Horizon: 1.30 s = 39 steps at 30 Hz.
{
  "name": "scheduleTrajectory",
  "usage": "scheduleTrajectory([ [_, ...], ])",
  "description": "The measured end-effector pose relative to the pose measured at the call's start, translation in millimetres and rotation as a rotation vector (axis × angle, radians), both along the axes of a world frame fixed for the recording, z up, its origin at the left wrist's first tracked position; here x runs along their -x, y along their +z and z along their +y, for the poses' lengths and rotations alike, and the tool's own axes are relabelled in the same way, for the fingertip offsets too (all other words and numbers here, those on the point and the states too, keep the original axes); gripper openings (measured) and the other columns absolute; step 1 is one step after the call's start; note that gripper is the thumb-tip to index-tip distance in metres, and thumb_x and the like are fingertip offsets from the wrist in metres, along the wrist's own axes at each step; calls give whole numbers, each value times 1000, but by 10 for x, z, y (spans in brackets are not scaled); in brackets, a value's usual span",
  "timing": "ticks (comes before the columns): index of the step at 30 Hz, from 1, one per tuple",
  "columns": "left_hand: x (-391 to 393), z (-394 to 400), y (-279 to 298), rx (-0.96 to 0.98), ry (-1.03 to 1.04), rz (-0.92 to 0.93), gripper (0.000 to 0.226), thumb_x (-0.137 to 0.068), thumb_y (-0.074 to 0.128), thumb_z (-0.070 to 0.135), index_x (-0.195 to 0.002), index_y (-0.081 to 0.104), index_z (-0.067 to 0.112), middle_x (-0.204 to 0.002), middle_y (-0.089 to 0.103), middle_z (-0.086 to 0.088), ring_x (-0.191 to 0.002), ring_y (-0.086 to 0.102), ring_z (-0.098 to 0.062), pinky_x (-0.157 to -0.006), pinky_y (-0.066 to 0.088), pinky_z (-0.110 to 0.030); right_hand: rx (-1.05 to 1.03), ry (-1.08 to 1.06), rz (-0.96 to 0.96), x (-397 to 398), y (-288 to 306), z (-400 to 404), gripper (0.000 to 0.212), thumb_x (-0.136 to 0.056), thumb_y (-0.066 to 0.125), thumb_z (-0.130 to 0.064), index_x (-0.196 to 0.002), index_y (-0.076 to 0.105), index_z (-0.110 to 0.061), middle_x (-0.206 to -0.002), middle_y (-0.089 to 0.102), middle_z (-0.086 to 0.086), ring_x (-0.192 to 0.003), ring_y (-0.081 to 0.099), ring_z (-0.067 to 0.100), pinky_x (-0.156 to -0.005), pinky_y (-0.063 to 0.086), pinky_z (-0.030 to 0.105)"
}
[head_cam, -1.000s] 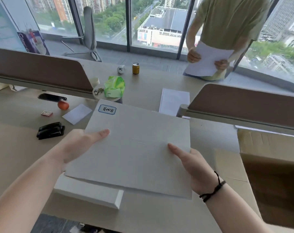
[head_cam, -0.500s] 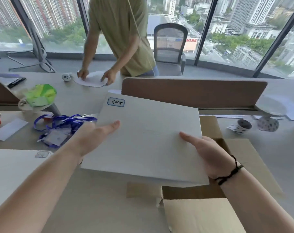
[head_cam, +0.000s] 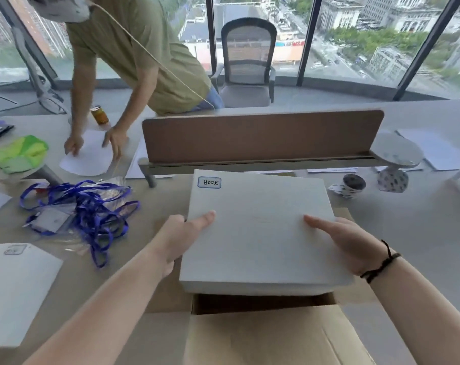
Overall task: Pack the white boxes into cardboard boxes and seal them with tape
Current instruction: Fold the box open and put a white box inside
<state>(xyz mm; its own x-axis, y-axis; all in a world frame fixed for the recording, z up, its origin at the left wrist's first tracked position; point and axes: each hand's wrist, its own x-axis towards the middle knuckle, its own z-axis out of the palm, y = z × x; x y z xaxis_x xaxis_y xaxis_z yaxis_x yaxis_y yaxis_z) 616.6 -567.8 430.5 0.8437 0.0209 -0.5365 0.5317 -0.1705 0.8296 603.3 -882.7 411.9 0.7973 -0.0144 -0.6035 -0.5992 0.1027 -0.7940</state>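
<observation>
Head view: we grip the white box point(head_cam: 260, 233) at both side edges, left hand point(head_cam: 180, 237) and right hand point(head_cam: 347, 243), thumbs on top, keeping it level over the open cardboard box point(head_cam: 263, 335) for lowering in.

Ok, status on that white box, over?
Left hand and right hand grip white box. Held above open cardboard box, not in yet. Nothing blocking the opening.

From my feed I see a tangle of blue lanyards point(head_cam: 92, 209) toward the desk's left edge, a brown divider panel point(head_cam: 260, 135) across its middle, a person in a green shirt point(head_cam: 134, 48) leaning over white paper point(head_cam: 88, 156) beyond, and an empty office chair point(head_cam: 247, 67) by the windows.
</observation>
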Motion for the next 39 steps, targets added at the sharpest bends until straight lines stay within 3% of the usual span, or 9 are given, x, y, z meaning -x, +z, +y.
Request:
scheduleTrajectory([
  [9,30,-177,-316,35,52,116,20,-93,70,27,-99,75,8,-95,79,-6,-87,77,-23,-75,56,-35,51,28,56,-67,-372,-151,34,-91,74,-24,-118,70,-5,-110,77,13,-101,74,35,-94,57,52],
  [16,21,-77,-847,-93,92,122,15,-95,68,14,-93,76,1,-89,79,-8,-85,76,-28,-74,59,-37,196,80,66,-158,-619,28,12,-93,72,-12,-105,73,-9,-95,80,6,-85,77,26,-69,61,35],
  [19,2,-91,-1029,-212,56,80,18,-92,64,13,-80,74,3,-81,78,-3,-77,75,-30,-73,60,-43,299,66,80,-217,-779,72,5,-93,70,-9,-96,73,-11,-91,79,4,-83,75,24,-72,60,34],
  [22,-8,-108,-1131,-353,6,56,21,-83,54,7,-64,63,8,-64,67,0,-59,57,-26,-56,42,-29,426,108,94,-255,-1012,107,16,-86,70,-13,-101,71,-7,-91,74,3,-80,68,22,-73,53,33],
  [26,-19,-157,-1211,-441,-88,26,15,-84,56,11,-83,70,11,-82,75,-4,-77,70,-27,-67,53,-31,590,143,123,-249,-1265,181,46,-77,68,-27,-118,54,-10,-108,69,8,-95,66,28,-77,56,37],
  [30,-19,-240,-1221,-496,-144,30,16,-87,58,19,-101,63,13,-96,72,-4,-87,67,-24,-75,54,-33,680,137,113,-215,-1249,303,42,-88,64,-19,-121,40,-6,-128,53,18,-109,57,36,-87,53,41],
  [32,3,-272,-1220,-490,-162,70,31,-88,60,25,-115,56,10,-109,69,-5,-98,65,-25,-87,54,-37,699,131,108,-201,-1249,315,38,-90,63,-18,-118,40,-7,-130,52,19,-108,57,37,-89,53,43],
  [35,84,-309,-1226,-468,-213,113,71,-87,62,33,-144,34,1,-143,49,-14,-129,51,-28,-107,43,-40,730,115,64,-139,-1278,314,49,-90,67,-21,-127,41,-3,-132,54,18,-116,55,37,-95,50,42],
  [39,233,-351,-1142,-449,-313,60,66,-96,60,25,-147,25,2,-154,22,-13,-145,25,-24,-112,25,-28,758,24,-34,34,-1283,357,56,-88,69,-25,-135,47,-6,-133,57,11,-125,51,33,-95,44,38],
])
